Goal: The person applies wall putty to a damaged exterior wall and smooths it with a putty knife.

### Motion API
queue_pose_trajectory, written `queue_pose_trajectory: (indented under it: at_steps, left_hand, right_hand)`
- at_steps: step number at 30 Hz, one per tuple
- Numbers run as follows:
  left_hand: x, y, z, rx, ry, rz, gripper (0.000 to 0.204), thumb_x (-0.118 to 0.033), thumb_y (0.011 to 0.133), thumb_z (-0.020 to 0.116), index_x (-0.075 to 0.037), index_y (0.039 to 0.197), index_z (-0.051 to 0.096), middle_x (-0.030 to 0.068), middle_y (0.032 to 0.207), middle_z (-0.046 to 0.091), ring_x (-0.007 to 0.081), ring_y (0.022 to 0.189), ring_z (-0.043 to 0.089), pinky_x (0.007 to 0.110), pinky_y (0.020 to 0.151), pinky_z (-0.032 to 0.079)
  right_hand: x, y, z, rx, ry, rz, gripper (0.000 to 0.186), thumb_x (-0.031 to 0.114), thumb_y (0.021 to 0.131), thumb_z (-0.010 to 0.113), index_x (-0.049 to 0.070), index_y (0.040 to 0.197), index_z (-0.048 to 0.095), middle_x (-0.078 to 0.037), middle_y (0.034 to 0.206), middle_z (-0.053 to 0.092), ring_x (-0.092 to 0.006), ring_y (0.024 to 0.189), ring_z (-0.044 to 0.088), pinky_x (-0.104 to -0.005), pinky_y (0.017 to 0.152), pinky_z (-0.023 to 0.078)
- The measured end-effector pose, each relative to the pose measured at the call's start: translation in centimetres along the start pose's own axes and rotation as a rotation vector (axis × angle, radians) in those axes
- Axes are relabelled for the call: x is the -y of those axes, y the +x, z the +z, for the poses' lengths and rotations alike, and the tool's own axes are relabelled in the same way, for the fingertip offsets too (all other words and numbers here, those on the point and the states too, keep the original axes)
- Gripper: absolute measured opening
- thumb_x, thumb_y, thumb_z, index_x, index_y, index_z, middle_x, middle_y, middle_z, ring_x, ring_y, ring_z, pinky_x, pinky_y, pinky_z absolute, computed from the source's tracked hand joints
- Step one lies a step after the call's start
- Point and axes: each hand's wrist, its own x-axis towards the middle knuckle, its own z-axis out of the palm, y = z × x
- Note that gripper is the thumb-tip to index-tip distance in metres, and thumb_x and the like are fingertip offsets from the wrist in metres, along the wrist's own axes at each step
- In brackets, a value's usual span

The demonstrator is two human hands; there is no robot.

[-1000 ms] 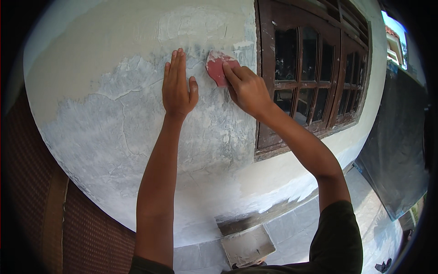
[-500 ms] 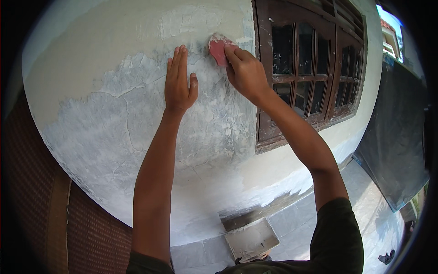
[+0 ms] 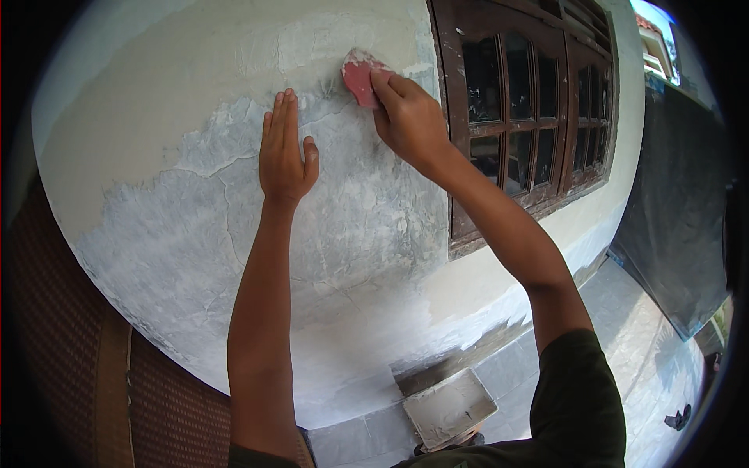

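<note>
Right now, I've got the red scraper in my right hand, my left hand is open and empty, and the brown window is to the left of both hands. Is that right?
Not quite: the head view shows the brown window to the right of both hands. The red scraper is in your right hand, and your left hand is open and empty.

right grip (image 3: 412, 117) holding red scraper (image 3: 361, 83), left grip (image 3: 285, 165) straight-fingered; patchy wall (image 3: 343, 226), brown window (image 3: 507, 128)

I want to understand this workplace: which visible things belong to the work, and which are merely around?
Seemingly in the work:
red scraper, in the right fingers
patchy wall
tray of pale paste

Seemingly just around:
brown window
dark sheet
small black object
</note>
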Motion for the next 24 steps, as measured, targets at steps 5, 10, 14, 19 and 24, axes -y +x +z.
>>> queue_pose_trajectory:
  at_steps: [5,10,14,19,24]
  left_hand:
    - [-0.9,0.7,1.1,-0.018,-0.018,0.017,0.059,-0.017,0.09,0.038,0.005,0.145,0.034,0.0203,0.149,0.041,0.0342,0.142,0.034,0.049,0.116,0.025]
    - [0.3,-0.4,-0.3,-0.016,0.003,0.008,0.059,-0.017,0.091,0.038,0.005,0.145,0.034,0.0202,0.149,0.041,0.0341,0.142,0.034,0.049,0.116,0.025]
    - [0.1,-0.3,0.2,-0.006,-0.008,0.016,0.058,-0.018,0.091,0.038,0.005,0.145,0.035,0.0202,0.149,0.041,0.0339,0.142,0.034,0.049,0.116,0.025]
    - [-0.5,0.4,0.7,-0.011,0.004,0.021,0.057,-0.02,0.093,0.036,0.004,0.145,0.035,0.0207,0.149,0.04,0.0346,0.142,0.035,0.049,0.116,0.026]
    - [0.1,-0.3,0.1,-0.011,0.002,0.005,0.057,-0.021,0.094,0.034,0.005,0.145,0.035,0.0206,0.149,0.041,0.0347,0.141,0.035,0.049,0.116,0.026]
  right_hand:
    - [-6.8,4.3,1.5,-0.033,-0.237,-0.007,0.039,0.005,0.078,0.063,0.0,0.117,0.059,-0.014,0.092,0.062,-0.0339,0.084,0.064,-0.0418,0.067,0.055]
    - [0.4,-3.2,3.2,0.216,-0.126,-0.111,0.042,0.001,0.074,0.062,-0.004,0.115,0.057,-0.015,0.094,0.061,-0.0297,0.09,0.064,-0.0382,0.062,0.057]
    - [0.0,-0.6,1.3,0.023,-0.014,-0.075,0.04,0.001,0.078,0.061,-0.005,0.117,0.056,-0.014,0.091,0.061,-0.0306,0.087,0.064,-0.0391,0.062,0.057]
    - [-5.3,4.8,1.8,-0.054,-0.222,-0.048,0.033,0.002,0.08,0.061,-0.003,0.113,0.06,-0.014,0.091,0.063,-0.0316,0.085,0.064,-0.0382,0.067,0.056]
    - [0.5,-2.9,3.5,0.191,-0.133,-0.183,0.042,0.002,0.075,0.062,-0.009,0.115,0.058,-0.012,0.092,0.06,-0.028,0.091,0.063,-0.0368,0.066,0.056]
